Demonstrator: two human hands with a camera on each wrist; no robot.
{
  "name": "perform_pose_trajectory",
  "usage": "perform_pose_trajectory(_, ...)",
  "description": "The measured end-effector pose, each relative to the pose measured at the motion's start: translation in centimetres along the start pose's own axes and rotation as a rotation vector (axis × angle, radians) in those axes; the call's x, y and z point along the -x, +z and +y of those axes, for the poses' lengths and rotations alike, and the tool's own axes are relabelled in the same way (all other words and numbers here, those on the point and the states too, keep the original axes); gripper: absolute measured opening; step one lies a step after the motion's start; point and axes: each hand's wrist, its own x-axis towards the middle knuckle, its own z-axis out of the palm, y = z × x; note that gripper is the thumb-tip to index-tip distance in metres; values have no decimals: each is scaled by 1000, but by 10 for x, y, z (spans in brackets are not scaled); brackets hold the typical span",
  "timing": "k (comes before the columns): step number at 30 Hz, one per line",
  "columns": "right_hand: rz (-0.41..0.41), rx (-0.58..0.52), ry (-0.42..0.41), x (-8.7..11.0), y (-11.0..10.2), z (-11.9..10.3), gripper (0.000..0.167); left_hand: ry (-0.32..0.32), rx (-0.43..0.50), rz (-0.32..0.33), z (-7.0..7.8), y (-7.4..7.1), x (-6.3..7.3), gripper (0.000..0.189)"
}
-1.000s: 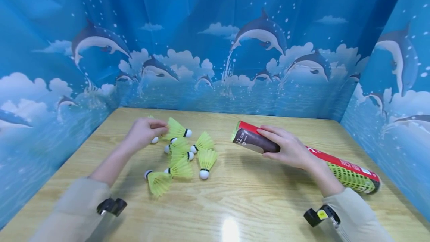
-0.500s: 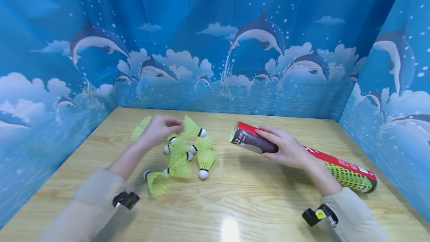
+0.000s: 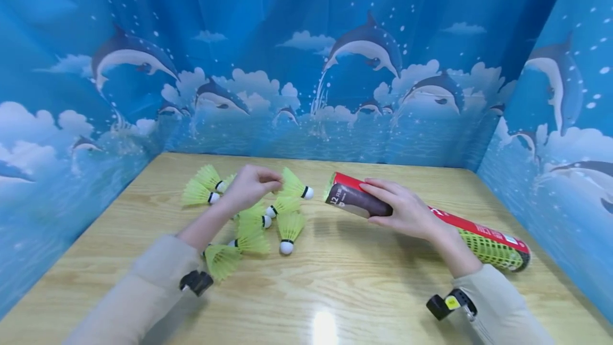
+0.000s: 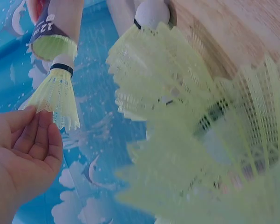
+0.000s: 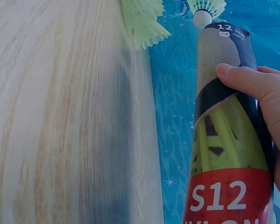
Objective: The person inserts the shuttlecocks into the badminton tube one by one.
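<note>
My left hand point(image 3: 251, 188) pinches a yellow shuttlecock point(image 3: 293, 184) by its skirt edge, the white cork pointing right toward the tube. In the left wrist view the thumb and fingertips grip the skirt of that shuttlecock point(image 4: 58, 93), its cork close before the tube's open mouth point(image 4: 53, 46). My right hand point(image 3: 402, 209) grips a long red and black shuttlecock tube point(image 3: 479, 228) near its mouth, tilted so the mouth end is raised and faces left. Yellow netting shows through the clear side of the tube point(image 5: 223, 135) in the right wrist view.
Several yellow shuttlecocks point(image 3: 290, 228) with white corks lie in a loose group on the wooden table point(image 3: 373, 292), under and around the left forearm. Two more shuttlecocks point(image 3: 196, 192) lie farther back left. A blue dolphin-print curtain point(image 3: 306, 68) encloses the table's back and sides.
My left hand has moved right across the pile, carrying the pinched shuttlecock from the back left toward the tube's mouth. The right hand and tube stay nearly in place.
</note>
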Motion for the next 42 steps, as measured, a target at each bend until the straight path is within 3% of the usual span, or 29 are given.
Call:
perform_pose_trajectory(8, -11, 6, 14, 0, 0, -1, 77, 34, -20, 20, 6, 17, -8, 22)
perform_pose_trajectory(27, -7, -9, 42, -3, 0, -6, 76, 138, -20, 31, 15, 42, -20, 17)
perform_pose_trajectory(42, -5, -5, 30, -3, 1, -6, 77, 121, 28, 30, 22, 57, -22, 16)
